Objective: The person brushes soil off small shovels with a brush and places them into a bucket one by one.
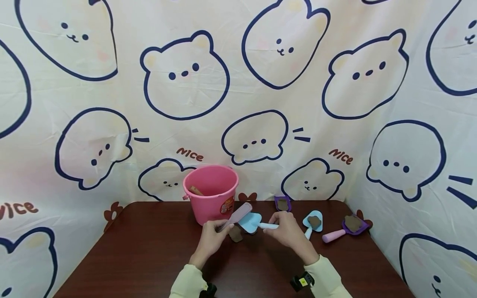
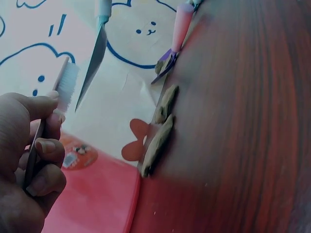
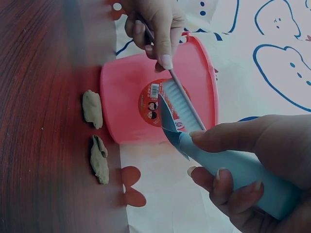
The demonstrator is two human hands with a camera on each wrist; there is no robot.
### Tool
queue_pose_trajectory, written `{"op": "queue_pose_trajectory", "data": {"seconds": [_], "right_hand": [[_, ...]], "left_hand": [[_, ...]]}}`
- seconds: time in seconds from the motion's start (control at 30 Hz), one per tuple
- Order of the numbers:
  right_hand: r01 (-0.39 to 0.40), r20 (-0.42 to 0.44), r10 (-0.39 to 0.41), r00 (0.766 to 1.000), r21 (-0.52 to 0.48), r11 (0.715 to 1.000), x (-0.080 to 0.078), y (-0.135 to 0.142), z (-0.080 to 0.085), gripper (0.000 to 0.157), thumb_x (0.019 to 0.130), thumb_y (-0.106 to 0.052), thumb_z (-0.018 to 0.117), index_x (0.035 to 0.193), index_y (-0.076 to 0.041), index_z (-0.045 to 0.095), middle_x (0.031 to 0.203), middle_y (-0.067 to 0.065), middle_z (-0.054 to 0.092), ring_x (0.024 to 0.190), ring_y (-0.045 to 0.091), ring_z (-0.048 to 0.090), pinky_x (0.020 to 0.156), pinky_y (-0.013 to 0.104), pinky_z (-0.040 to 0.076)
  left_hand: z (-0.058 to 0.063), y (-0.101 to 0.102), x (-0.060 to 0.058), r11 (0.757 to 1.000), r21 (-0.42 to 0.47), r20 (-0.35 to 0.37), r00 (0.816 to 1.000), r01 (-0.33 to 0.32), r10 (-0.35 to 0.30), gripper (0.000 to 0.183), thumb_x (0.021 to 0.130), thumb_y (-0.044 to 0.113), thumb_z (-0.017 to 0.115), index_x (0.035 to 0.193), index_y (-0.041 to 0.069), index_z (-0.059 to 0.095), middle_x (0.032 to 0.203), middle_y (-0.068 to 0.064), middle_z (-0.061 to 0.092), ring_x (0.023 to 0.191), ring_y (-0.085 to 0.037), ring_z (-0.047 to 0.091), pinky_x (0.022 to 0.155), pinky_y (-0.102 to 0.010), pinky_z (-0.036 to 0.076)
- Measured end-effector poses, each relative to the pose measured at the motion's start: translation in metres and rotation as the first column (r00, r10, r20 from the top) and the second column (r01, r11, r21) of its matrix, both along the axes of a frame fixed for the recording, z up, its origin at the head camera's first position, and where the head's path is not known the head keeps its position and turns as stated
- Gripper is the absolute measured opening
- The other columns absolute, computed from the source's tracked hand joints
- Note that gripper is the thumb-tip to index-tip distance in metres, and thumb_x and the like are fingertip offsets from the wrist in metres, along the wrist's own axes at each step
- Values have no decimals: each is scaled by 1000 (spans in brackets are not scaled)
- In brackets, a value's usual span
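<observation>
My left hand point(image 1: 213, 240) holds a brush point(image 1: 240, 213) with a greyish-purple handle and white bristles point(image 2: 68, 86). My right hand point(image 1: 288, 232) grips the handle of a light blue toy shovel point(image 1: 249, 222). In the right wrist view the bristles lie beside the shovel's blade point(image 3: 168, 125); whether they touch I cannot tell. Both tools are held above the table, in front of a pink bucket point(image 1: 210, 211). Beneath them are two brown clay-like lumps, a nearer lump point(image 3: 92, 109) and another lump point(image 3: 99, 162) beside it.
A purple shovel point(image 1: 277, 203) with a brown lump stands at the back edge. To the right lie a blue shovel point(image 1: 305, 220) and a pink-handled purple shovel point(image 1: 364, 227), each with a brown lump. Something brown point(image 1: 195, 190) shows inside the bucket. A bear-patterned cloth point(image 1: 261, 178) hangs behind the table point(image 1: 149, 248).
</observation>
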State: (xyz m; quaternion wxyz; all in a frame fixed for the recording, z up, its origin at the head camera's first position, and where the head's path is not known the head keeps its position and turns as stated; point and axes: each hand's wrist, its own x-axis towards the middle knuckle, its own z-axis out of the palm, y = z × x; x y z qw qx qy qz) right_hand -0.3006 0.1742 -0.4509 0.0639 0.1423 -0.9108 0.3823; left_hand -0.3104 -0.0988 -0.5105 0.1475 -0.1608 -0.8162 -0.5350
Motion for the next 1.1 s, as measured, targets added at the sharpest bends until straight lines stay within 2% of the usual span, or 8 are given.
{"op": "queue_pose_trajectory", "data": {"seconds": [0.23, 0.47, 0.7, 0.87, 1.1], "right_hand": [[-1, -4, 1, 1000, -6, 1000, -1, -2, -1, 22, 81, -15, 86, 88, -3, 69, 79, 2, 64, 65, 14, 57, 60, 30, 51], [-11, -28, 11, 1000, -10, 1000, 1, -3, -3, 24, 80, -15, 87, 88, -2, 69, 78, 3, 64, 64, 15, 56, 61, 31, 53], [7, -36, -8, 999, -15, 1000, 0, -3, -1, 22, 81, -15, 87, 88, -4, 69, 79, 2, 66, 64, 14, 57, 61, 30, 54], [5, -47, -5, 999, -13, 1000, 0, -3, 1, 23, 81, -15, 86, 90, -2, 70, 79, 2, 66, 64, 14, 57, 61, 31, 53], [0, -50, -1, 999, -12, 1000, 1, -2, 3, 23, 81, -15, 86, 90, -1, 70, 79, 1, 65, 63, 14, 56, 59, 30, 52]], "left_hand": [[1, 11, 4, 997, -21, 41, 997, 71, -70, 25, 96, 25, 72, 116, 10, 77, 101, -7, 75, 76, -14, 62, 65, -23, 51], [1, 21, 7, 992, -17, 39, 992, 123, -122, 29, 96, 29, 72, 117, 10, 77, 102, -3, 77, 81, -15, 65, 73, -24, 54], [-1, 24, 6, 983, 45, 88, 979, 180, -183, 29, 96, 28, 73, 117, 8, 76, 103, -7, 77, 85, -28, 75, 80, -28, 59], [-1, 23, 6, 984, 36, 92, 979, 177, -180, 30, 96, 29, 72, 118, 8, 76, 106, -9, 76, 87, -32, 75, 81, -30, 59], [1, 20, 6, 988, -7, 87, 984, 155, -153, 32, 97, 30, 71, 120, 9, 76, 109, -8, 76, 88, -33, 72, 78, -26, 56]]}}
